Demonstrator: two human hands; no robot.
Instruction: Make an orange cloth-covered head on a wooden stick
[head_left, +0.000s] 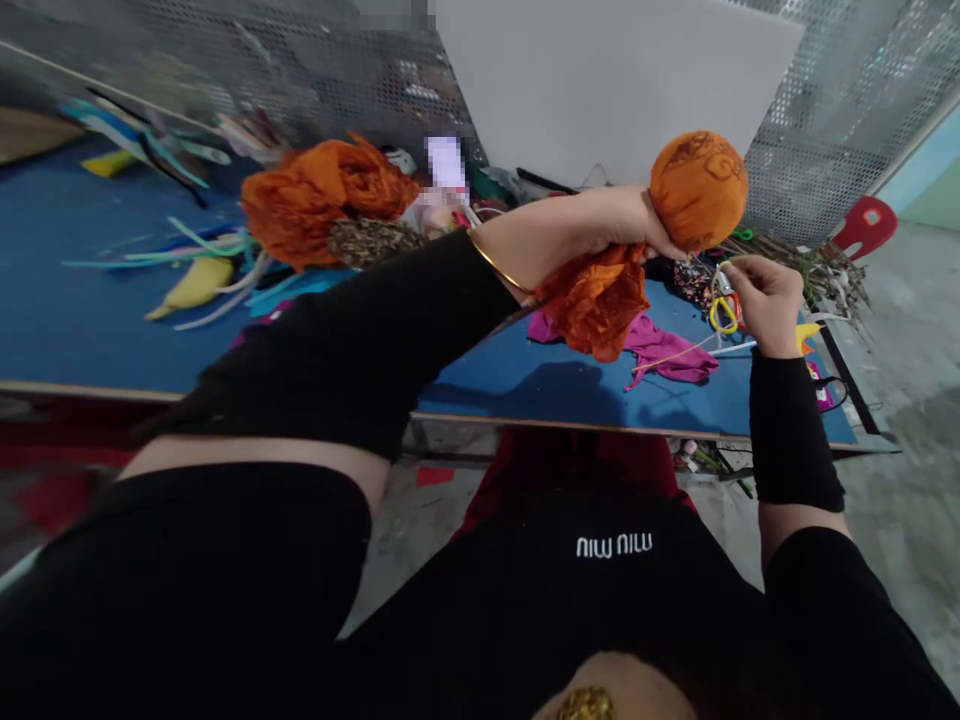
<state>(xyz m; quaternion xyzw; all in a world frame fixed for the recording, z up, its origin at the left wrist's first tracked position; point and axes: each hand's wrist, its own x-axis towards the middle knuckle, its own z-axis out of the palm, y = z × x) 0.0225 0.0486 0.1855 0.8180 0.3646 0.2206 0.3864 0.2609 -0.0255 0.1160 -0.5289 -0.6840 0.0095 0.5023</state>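
My left hand (626, 222) is closed around the neck of an orange cloth bundle, holding it up over the blue table (90, 320). The bundle's round ball-shaped head (698, 189) sticks out above my fingers and its loose tail (594, 298) hangs below. My right hand (766, 301) is to the right of it, fingers pinched on a thin pale thread (679, 353) that trails left and down toward the table. Yellow and red scissors handles (724, 305) show just left of that hand.
A crumpled orange cloth pile (322, 195) and patterned fabric (373, 240) lie at the table's back. Magenta fabric (660, 347) lies under the bundle. Green and white strips (202, 255), a yellow piece (191, 285), dry twigs (817, 265), a red chair (866, 225), mesh wall behind.
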